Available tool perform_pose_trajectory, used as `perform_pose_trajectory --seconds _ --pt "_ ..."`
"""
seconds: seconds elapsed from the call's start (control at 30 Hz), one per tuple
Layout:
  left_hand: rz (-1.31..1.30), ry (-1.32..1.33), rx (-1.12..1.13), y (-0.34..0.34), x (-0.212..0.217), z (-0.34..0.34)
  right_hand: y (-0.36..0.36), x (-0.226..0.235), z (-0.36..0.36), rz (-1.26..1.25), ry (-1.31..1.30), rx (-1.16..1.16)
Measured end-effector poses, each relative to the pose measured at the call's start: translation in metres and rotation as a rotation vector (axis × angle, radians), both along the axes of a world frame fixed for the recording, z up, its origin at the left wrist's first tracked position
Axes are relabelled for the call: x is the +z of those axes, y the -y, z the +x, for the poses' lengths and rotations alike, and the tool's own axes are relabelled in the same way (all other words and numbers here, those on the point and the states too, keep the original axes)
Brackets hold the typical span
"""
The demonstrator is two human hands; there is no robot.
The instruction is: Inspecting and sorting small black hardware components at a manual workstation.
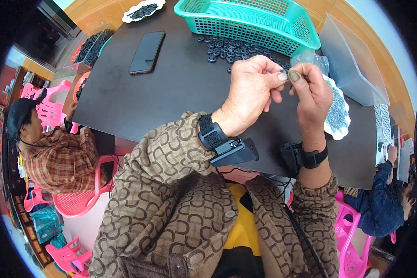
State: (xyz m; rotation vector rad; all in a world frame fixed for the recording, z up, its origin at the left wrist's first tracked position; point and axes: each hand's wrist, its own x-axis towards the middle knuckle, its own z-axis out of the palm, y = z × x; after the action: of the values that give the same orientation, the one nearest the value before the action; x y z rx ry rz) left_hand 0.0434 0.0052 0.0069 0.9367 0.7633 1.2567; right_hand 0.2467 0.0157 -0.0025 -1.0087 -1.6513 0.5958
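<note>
My left hand [252,85] and my right hand [312,90] meet over the table, thumb and fingers of each pinched together. Whatever lies between their fingertips is tiny and mostly covered; a dark speck shows there, too small to name. Just beyond the hands spreads a pile of small black oval parts [222,48], some of them with holes. Beside my right hand, partly behind it, a white scalloped plate [342,132] carries many small silvery pieces. Each wrist wears a strapped black device.
A green perforated basket [245,30] stands behind the black parts, next to a clear plastic bin [352,60] and a crumpled clear bag [312,58]. A phone [147,52] lies at left on the dark table [180,97]. A person [60,148] sits left; another [380,204] is at right.
</note>
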Motion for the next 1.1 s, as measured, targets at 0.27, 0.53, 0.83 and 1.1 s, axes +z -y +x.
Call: perform_pose_trajectory --seconds 0.27,0.53,0.83,1.1 --pt "-0.033 0.15 0.041 0.001 -0.009 0.005 0.001 -0.011 -0.017 -0.122 -0.262 0.095" --pt "-0.091 0.151 0.075 -0.011 -0.011 0.003 -0.009 -0.01 -0.007 -0.154 -0.358 0.097" --pt "-0.079 0.044 0.046 -0.007 -0.01 0.001 -0.006 -0.011 -0.01 -0.056 -0.043 -0.014" --pt "-0.04 0.055 0.044 -0.013 -0.019 0.003 -0.014 -0.028 -0.011 -0.056 -0.172 0.041"
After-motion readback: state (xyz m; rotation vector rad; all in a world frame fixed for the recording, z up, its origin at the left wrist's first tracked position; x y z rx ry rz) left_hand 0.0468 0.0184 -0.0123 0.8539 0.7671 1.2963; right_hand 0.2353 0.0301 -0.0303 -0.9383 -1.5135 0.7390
